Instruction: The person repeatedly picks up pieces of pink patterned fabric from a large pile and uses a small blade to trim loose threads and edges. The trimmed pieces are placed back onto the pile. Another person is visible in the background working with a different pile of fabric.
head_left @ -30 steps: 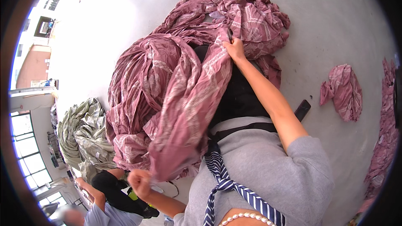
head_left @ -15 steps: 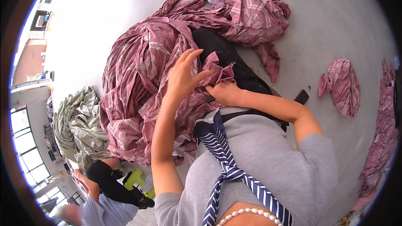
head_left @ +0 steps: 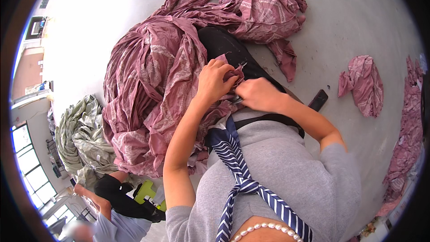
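Observation:
A large heap of dusty-pink fabric (head_left: 152,71) with pale patterned bands lies across my lap and spreads over the floor to the left. My left hand (head_left: 216,80) is closed on a gathered, frayed end of this cloth, its thumb and fingers pinched together. Close beside it, my right hand (head_left: 260,94) is curled with its fingertips against the same bunched piece. A small greyish bit shows beneath the right fingers; I cannot tell what it is. Folds and knuckles hide the fingertips.
A pink bundle (head_left: 362,85) and a dark phone-like object (head_left: 318,101) lie on the floor to the right. More pink cloth (head_left: 405,139) runs along the right rim. A pale green fabric pile (head_left: 85,134) and another person (head_left: 118,215) are at the left.
My left hand has come down from its raised, spread pose and closed on the frayed cloth end. The right hand has shifted slightly right and up, now turned knuckles up.

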`<action>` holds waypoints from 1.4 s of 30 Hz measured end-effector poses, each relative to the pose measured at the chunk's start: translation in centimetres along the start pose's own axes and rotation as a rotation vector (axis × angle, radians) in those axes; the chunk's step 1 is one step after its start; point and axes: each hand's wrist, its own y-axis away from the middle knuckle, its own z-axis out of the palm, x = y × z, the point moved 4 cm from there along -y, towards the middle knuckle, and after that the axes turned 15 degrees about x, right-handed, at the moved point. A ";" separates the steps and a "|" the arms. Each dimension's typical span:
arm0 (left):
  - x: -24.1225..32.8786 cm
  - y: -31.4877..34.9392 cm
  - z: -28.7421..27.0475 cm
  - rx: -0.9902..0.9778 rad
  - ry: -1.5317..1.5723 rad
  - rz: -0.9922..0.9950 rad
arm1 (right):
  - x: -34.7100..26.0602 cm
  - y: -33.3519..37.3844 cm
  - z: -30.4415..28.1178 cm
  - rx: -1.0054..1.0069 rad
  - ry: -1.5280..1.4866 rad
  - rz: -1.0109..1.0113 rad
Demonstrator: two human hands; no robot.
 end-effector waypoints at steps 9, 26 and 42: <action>0.7 0.7 -1.4 0.120 0.189 -0.188 | 7.1 -1.3 1.2 0.206 -0.937 0.898; 2.4 0.3 -2.7 0.352 -0.064 0.102 | 9.1 -1.5 -1.1 0.652 -0.602 0.792; 0.4 1.3 -3.0 0.188 0.490 -0.719 | 4.0 -3.5 -0.5 0.334 -1.210 0.798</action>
